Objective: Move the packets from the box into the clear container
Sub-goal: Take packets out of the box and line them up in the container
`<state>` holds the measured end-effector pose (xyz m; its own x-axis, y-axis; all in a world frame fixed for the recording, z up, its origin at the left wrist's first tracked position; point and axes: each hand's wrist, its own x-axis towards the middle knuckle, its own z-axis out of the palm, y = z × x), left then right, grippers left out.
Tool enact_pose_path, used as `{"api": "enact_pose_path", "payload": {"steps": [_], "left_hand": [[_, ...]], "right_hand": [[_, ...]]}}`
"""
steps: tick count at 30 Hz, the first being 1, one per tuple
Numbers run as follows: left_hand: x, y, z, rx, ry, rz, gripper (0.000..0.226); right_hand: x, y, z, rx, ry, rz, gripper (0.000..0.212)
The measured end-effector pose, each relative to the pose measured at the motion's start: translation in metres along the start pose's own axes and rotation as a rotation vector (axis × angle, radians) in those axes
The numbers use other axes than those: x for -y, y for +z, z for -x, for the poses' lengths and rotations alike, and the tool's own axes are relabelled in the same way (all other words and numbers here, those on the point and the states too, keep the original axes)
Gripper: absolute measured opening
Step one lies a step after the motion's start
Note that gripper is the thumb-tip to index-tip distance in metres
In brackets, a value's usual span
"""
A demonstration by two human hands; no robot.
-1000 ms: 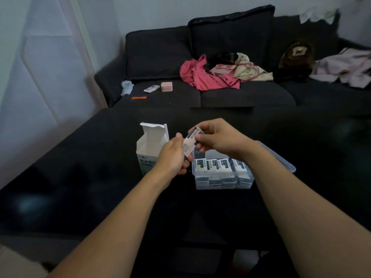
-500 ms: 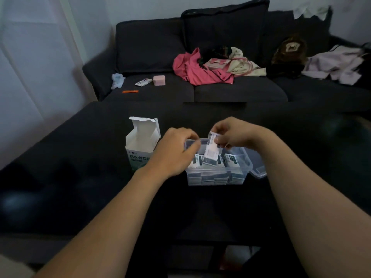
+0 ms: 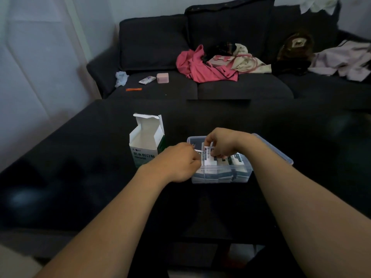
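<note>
Dark tabletop (image 3: pixel 80 177) across the lower half of the frame, dark sofa (image 3: pixel 241 85) behind it along the top, pale wall at upper left. On the sofa seat: pink garment (image 3: pixel 198 67) in a heap at upper centre, cream bag (image 3: pixel 239 59) just right of it, brown plush toy (image 3: pixel 297 45) further right, pale clothes (image 3: pixel 345 61) at the far upper right; toward the upper left, small pink case (image 3: pixel 162 78), white packet (image 3: pixel 147 80) beside it, crumpled white tissue (image 3: pixel 121 78), thin orange stick (image 3: pixel 133 89). Centre of frame, on the table: white box (image 3: pixel 145 146) standing upright, top flap raised, green print on its front. Just right of it, apart, clear container (image 3: pixel 220 175), its lid (image 3: pixel 275 149) hanging open off the right side, rows of packets (image 3: pixel 236 160) already stacked inside. Right hand (image 3: pixel 222 142) above the container from the right, fingers curled, pinching the top edge of a single packet (image 3: pixel 208 157) held upright with its lower end down among the others. Left hand (image 3: pixel 178 161) at the container's left wall, fingers curled inward with the tips at the rim beside that packet; cannot tell whether pinching anything there, fingertips hidden behind the knuckles. Both bare forearms reaching in from the bottom corners.
</note>
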<state>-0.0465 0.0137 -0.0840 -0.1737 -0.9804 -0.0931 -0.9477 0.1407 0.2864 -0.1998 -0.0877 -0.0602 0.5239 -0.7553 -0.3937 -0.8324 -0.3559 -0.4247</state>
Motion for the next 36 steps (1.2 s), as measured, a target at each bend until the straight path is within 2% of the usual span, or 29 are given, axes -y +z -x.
{"api": "enact_pose_path", "payload": {"steps": [3, 8, 16, 19, 30, 33, 34, 36], "left_hand": [[-0.003, 0.0, 0.0, 0.028, -0.014, -0.083, 0.047], [-0.006, 0.003, -0.003, 0.008, -0.036, -0.126, 0.039], [-0.02, 0.001, 0.002, 0.017, -0.089, -0.164, 0.046], [-0.019, 0.0, 0.003, -0.011, -0.082, -0.145, 0.04], [-0.008, 0.002, -0.002, -0.096, -0.023, -0.043, 0.043], [-0.008, -0.002, 0.0, -0.219, 0.035, 0.029, 0.041], [-0.009, -0.006, 0.003, -0.325, 0.077, 0.078, 0.038], [-0.007, -0.017, 0.011, -0.671, 0.154, 0.221, 0.024]], "right_hand": [[-0.001, -0.002, 0.001, -0.009, -0.01, 0.003, 0.02], [-0.003, 0.002, -0.001, -0.007, -0.01, 0.032, 0.021], [0.0, 0.007, -0.005, -0.008, -0.009, 0.046, 0.021], [0.004, 0.011, -0.007, -0.029, -0.002, 0.061, 0.029], [0.006, 0.017, -0.01, -0.048, -0.002, 0.06, 0.052], [0.005, 0.011, -0.003, -0.125, -0.043, -0.02, 0.044], [0.006, 0.008, 0.001, -0.189, -0.077, -0.055, 0.037], [0.011, 0.001, 0.009, -0.38, -0.188, -0.113, 0.023]]}}
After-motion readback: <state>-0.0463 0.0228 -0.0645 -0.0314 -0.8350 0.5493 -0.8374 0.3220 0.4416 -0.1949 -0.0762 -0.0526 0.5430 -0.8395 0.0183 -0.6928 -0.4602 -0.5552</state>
